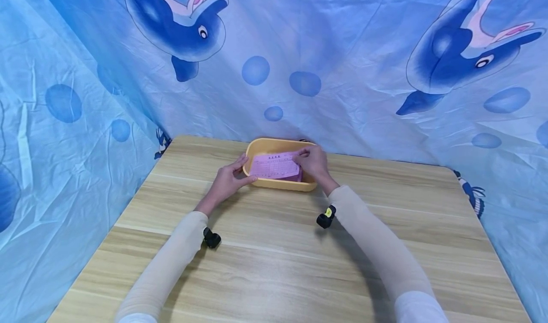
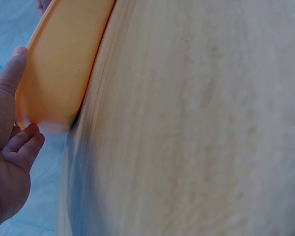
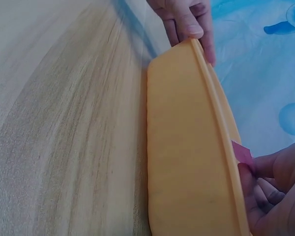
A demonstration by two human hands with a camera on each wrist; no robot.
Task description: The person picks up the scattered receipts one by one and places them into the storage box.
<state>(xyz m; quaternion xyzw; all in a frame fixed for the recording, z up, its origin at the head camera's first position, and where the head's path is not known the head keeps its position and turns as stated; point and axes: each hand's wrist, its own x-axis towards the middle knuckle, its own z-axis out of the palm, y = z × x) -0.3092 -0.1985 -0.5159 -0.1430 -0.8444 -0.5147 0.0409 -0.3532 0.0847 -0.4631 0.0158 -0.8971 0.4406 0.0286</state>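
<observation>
A yellow-orange plastic basket (image 1: 284, 185) stands near the far edge of the table. Inside it lies a pink printed paper slip (image 1: 271, 167), with a darker pink-purple piece (image 1: 294, 177) partly showing beneath. My left hand (image 1: 226, 180) grips the basket's left end, thumb on the front rim and fingers round the side; in the left wrist view, thumb and fingers touch the basket wall (image 2: 64, 64). At the slip's right edge my right hand (image 1: 314, 162) pinches the paper between thumb and fingers. The right wrist view shows a pink corner (image 3: 242, 153) at those fingertips, above the rim.
The wood-grain table (image 1: 274, 256) stretches toward me from the basket. Behind it and to the sides hangs a blue sheet (image 1: 342, 109) printed with dolphins. A small dark object (image 1: 303, 140) peeks out behind the basket's far rim.
</observation>
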